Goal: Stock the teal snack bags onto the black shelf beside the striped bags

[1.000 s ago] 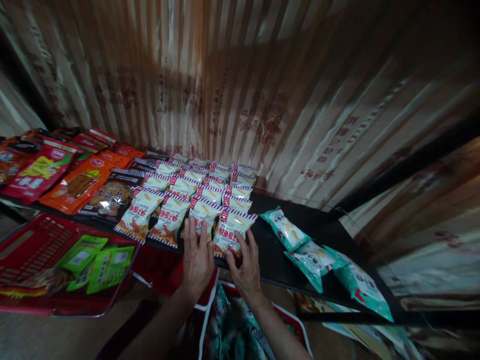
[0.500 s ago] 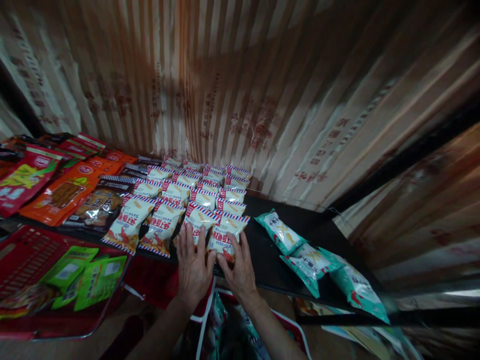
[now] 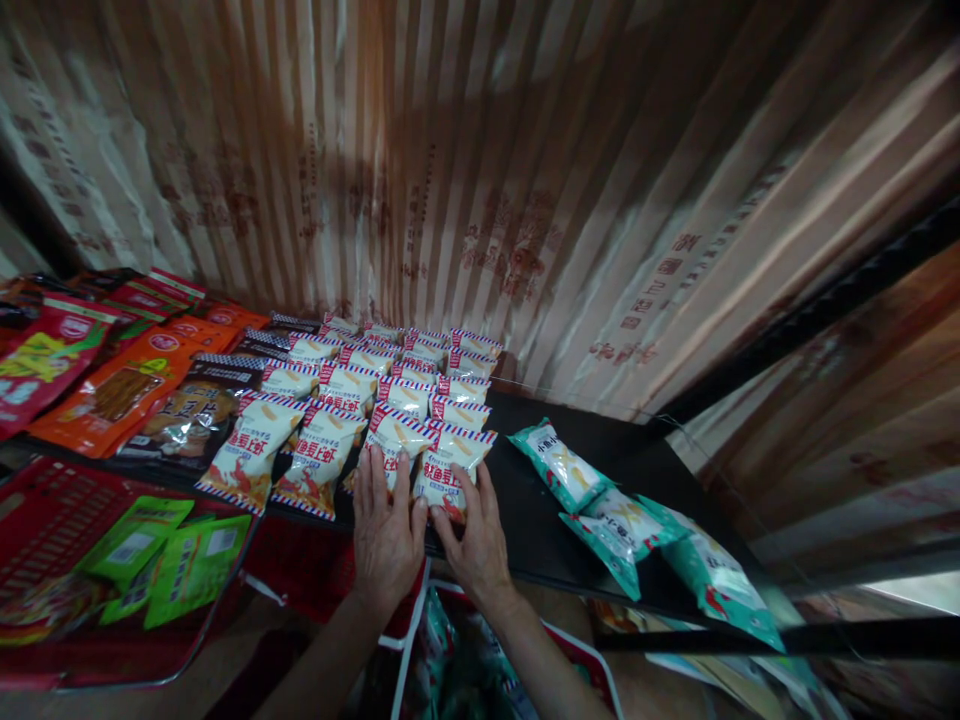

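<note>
Rows of white snack bags with red lettering and striped edges stand on the black shelf (image 3: 536, 540). My left hand (image 3: 386, 550) lies with fingers stretched over the lower part of one front-row snack bag (image 3: 397, 440). My right hand (image 3: 476, 545) rests on the rightmost front snack bag (image 3: 450, 465), fingers spread along its right side and thumb at its lower edge. The two thumbs are close together. Two more front-row bags, a middle one (image 3: 321, 455) and an outer one (image 3: 251, 445), lean to the left of my hands. My hands cover the bottoms of the bags they touch.
Several teal snack bags (image 3: 622, 530) lie loosely at the shelf's right. Brown, orange (image 3: 112, 395) and red packets fill its left. Below are a red basket (image 3: 187, 650) with green packets and another basket (image 3: 607, 680) with teal bags. A striped curtain (image 3: 420, 150) hangs behind.
My hands stay on the same two bags, with barely any movement. The view has shifted slightly; the bags stand as before.
</note>
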The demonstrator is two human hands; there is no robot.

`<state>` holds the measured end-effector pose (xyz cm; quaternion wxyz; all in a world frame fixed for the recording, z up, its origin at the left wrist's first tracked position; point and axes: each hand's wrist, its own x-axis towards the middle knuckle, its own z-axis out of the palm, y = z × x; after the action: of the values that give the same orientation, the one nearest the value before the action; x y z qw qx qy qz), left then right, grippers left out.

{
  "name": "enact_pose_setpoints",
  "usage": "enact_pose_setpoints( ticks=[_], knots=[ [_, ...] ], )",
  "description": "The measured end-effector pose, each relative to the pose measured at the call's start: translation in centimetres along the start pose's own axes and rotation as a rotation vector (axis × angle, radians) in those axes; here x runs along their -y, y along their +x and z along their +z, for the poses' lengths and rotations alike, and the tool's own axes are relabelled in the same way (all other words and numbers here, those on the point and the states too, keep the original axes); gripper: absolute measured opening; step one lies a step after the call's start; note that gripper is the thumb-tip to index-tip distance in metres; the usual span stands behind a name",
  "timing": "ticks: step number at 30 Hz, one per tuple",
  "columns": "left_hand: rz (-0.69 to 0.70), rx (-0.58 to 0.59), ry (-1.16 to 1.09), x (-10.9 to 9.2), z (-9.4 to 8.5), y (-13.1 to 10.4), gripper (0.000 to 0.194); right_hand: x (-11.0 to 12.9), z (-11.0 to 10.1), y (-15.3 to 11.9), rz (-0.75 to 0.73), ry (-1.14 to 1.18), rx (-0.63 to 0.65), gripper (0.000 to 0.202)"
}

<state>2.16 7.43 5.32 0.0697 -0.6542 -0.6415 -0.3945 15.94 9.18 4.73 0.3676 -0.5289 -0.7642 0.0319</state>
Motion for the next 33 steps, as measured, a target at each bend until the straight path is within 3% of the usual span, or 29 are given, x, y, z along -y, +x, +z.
enact_pose_setpoints(
  ticks=[5,19,33],
  knots=[
    [-0.003,0.024,-0.021,-0.1,-0.1,0.0,0.062,0.2,0.0,0.1,-0.017,-0.042,-0.051,0.05],
    [0.005,-0.004,0.017,-0.6,-0.1,-1.1,0.051,0.2,-0.8,-0.9,-0.039,-0.05,0.012,0.066],
    [0.068,0.02,0.026,-1.1,-0.6,-1.6,0.056,0.4,-1.3,-1.6,-0.081,0.027,0.042,0.071]
  ],
)
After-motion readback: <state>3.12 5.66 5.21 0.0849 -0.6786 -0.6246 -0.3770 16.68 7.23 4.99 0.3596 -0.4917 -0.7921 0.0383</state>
